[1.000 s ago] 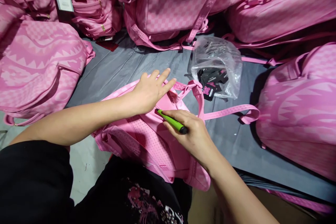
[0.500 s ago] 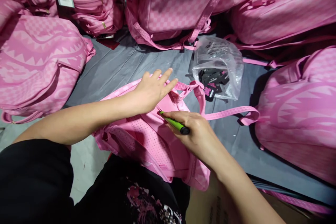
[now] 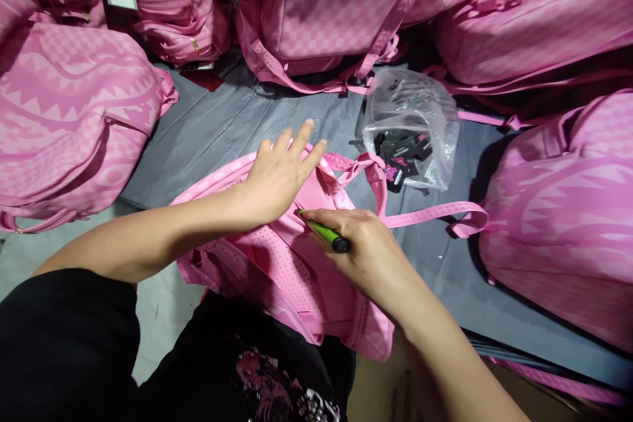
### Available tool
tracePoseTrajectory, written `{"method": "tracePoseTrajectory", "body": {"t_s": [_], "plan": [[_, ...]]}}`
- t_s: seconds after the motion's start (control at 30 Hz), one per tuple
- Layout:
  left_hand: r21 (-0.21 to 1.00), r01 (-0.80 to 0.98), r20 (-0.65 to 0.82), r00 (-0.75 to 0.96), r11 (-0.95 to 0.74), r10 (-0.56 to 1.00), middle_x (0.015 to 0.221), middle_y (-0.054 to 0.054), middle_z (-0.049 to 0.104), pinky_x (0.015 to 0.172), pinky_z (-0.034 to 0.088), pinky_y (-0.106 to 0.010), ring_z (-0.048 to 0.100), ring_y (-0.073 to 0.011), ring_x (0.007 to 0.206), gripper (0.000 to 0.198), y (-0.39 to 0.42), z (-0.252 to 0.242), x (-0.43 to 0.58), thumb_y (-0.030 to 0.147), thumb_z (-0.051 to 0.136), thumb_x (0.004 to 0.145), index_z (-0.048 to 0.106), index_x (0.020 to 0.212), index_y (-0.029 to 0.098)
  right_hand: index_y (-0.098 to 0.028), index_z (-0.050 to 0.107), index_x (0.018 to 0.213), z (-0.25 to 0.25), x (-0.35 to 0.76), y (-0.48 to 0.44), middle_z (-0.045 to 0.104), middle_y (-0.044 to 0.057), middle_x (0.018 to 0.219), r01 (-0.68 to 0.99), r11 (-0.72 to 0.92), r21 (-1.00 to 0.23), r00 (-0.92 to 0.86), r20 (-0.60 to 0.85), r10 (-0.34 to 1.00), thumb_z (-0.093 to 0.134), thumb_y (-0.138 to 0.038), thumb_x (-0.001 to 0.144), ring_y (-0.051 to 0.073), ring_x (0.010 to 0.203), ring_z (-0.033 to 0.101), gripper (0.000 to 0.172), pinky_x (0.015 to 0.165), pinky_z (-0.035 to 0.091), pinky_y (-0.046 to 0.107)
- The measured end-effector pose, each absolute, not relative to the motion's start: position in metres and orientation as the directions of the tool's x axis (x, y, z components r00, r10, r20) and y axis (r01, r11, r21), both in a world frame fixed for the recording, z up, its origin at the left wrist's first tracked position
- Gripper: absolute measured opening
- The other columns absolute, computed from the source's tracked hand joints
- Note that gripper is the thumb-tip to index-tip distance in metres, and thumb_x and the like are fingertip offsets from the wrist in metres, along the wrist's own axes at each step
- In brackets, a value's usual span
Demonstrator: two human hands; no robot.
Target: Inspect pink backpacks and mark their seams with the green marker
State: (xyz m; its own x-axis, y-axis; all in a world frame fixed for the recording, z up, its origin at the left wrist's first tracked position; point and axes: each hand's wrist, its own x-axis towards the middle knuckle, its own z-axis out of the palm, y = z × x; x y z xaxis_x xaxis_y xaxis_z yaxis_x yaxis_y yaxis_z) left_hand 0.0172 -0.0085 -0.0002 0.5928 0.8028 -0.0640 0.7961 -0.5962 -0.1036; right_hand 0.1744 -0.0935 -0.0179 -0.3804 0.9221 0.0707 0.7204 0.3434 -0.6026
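Observation:
A pink backpack [image 3: 341, 287] lies with its strap side up, across the near edge of the grey-covered surface and over my lap. Flat on its upper part rests my left hand [image 3: 279, 178], fingers spread. My right hand [image 3: 359, 244] is closed around a slim green tool with a black end [image 3: 327, 235]. The tool's far tip meets the backpack's back panel, just right of my left wrist. I cannot make out what kind of tool it is. The backpack's loose strap [image 3: 430, 212] trails to the right over the grey cover.
A clear plastic bag [image 3: 435, 145] holding several black tags lies beyond the backpack. Other pink backpacks stand at the left [image 3: 74, 125], the back [image 3: 316, 20] and the right [image 3: 564, 211]. Grey sheeting [image 3: 198, 122] covers the surface between them.
My left hand has slid slightly left and up on the backpack. My right hand and the green tool have shifted only slightly left.

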Motion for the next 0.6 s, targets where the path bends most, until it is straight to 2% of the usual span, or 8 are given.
{"method": "tracePoseTrajectory", "body": {"t_s": [0.2,0.3,0.43,0.6], "plan": [[-0.125,0.800,-0.100,0.579,-0.587,0.809,0.166,-0.020,0.015,0.096,0.047,-0.047,0.044,-0.0359,0.133,0.078,-0.0091,0.0037,0.0186,0.017,0.063,0.089,0.024,0.157,0.018,-0.018,0.074,0.114,-0.0139,0.1781,-0.0936,0.078,0.007,0.107,0.759,0.288,-0.584,-0.361,-0.009,0.933,0.064,-0.012,0.084,0.028,0.095,0.075,0.032,0.086,0.055,0.042],[-0.136,0.789,-0.105,0.590,-0.599,0.800,0.166,-0.020,0.016,0.096,0.048,-0.046,0.046,-0.0349,0.131,0.076,-0.0076,0.0045,0.0183,0.015,0.061,0.089,0.025,0.156,0.017,-0.018,0.073,0.116,-0.0159,0.1771,-0.0952,0.077,0.007,0.113,0.725,0.292,-0.623,-0.345,0.039,0.938,0.061,-0.014,0.089,0.026,0.102,0.073,0.030,0.089,0.054,0.040],[-0.122,0.785,-0.125,0.595,-0.607,0.794,0.165,-0.020,0.017,0.097,0.047,-0.045,0.046,-0.0343,0.131,0.072,-0.0065,0.0057,0.0187,0.009,0.054,0.090,0.025,0.156,0.016,-0.021,0.073,0.115,-0.0184,0.1771,-0.0986,0.078,0.005,0.108,0.782,0.268,-0.563,-0.322,0.003,0.947,0.064,-0.014,0.087,0.027,0.096,0.074,0.031,0.085,0.055,0.042],[-0.148,0.767,-0.119,0.614,-0.625,0.781,0.164,-0.022,0.019,0.095,0.047,-0.045,0.048,-0.0345,0.129,0.068,-0.0046,0.0056,0.0186,0.004,0.044,0.091,0.025,0.156,0.014,-0.021,0.073,0.116,-0.0211,0.1767,-0.0992,0.077,0.005,0.111,0.753,0.258,-0.605,-0.306,0.024,0.952,0.062,-0.016,0.089,0.027,0.100,0.074,0.029,0.087,0.055,0.042]]}}
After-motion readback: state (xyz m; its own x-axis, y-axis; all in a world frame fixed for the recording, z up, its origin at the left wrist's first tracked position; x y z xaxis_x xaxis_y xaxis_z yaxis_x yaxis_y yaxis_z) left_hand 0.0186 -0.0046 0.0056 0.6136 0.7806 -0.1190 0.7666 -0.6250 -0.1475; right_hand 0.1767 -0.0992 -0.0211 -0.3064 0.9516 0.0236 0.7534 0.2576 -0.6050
